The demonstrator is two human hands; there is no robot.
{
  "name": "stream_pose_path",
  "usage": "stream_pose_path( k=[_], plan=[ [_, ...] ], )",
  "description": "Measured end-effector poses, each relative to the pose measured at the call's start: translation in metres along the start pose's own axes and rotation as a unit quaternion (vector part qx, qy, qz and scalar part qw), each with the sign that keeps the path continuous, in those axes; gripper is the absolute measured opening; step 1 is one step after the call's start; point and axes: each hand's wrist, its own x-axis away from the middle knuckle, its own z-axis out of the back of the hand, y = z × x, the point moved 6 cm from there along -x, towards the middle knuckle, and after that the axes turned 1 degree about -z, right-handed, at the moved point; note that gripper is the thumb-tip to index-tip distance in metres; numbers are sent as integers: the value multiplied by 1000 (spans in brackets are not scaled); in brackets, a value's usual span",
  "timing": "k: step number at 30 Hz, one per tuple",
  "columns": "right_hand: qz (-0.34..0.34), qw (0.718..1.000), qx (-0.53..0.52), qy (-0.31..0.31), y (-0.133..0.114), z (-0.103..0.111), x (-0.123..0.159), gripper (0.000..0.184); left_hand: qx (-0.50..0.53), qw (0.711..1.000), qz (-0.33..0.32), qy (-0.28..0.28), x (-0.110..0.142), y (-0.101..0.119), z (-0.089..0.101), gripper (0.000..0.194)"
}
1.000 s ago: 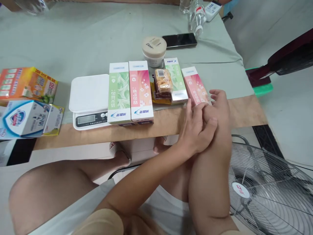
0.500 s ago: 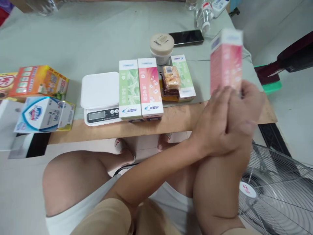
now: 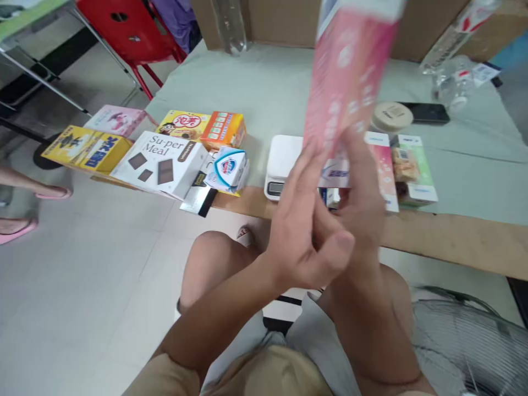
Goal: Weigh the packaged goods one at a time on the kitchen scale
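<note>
A tall pink and white carton [image 3: 346, 82] stands upright in my hands above the table's near edge, slightly blurred. My right hand [image 3: 365, 192] grips its lower right side. My left hand [image 3: 303, 220] presses straightened fingers against the lower left, its thumb pointing right. Behind the carton, a white kitchen scale [image 3: 284, 157] is partly covered. Another pink carton [image 3: 381, 170] lies right of my hands, and beyond it a green and white carton [image 3: 416, 168] with a small wrapped snack [image 3: 404, 163] by its left side.
Left on the table are a white chocolate box [image 3: 160, 165], a yellow box [image 3: 88, 148], a soap box [image 3: 226, 168] and an orange box [image 3: 225, 129]. A round jar [image 3: 391, 116], a phone [image 3: 424, 113] and plastic bottles lie at right. A fan [image 3: 470, 341] stands low right; someone's feet show left.
My view has turned left, bringing more boxes and a red chair into sight. The pink carton, still in both hands, has come from the table's right side to in front of the scale.
</note>
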Motion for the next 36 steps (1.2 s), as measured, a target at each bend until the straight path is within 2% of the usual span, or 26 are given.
stream_pose_path(
  k=[2,5,7,10,13,18,22,25,28,32,36],
  plan=[
    [2,999,49,-23,-5,-34,2,60,-34,999,0,-2,8,-28,23,68],
    [-60,989,106,-80,7,-74,5,55,-51,995,83,-22,14,-66,39,64],
    [-94,984,116,-98,18,-87,5,56,-27,989,135,-45,14,-81,40,66],
    [-109,979,127,-116,29,-95,5,57,17,980,187,-72,8,-93,37,68],
    [-98,976,133,-139,30,-97,7,61,11,973,219,-71,4,-101,39,69],
    [-94,981,120,-116,26,-88,5,68,-7,967,246,-69,10,-112,48,64],
    [-129,976,124,-123,35,-87,1,68,-5,968,238,-76,15,-117,51,66],
    [-128,971,113,-165,39,-94,1,73,15,969,234,-78,16,-118,49,64],
    [-111,971,104,-182,35,-97,1,65,40,972,224,-57,16,-117,47,63],
    [-33,990,69,-122,11,-84,0,55,80,982,172,4,9,-103,58,53],
    [55,997,25,-52,-20,-66,8,56,117,985,111,54,-5,-72,93,33]
  ],
)
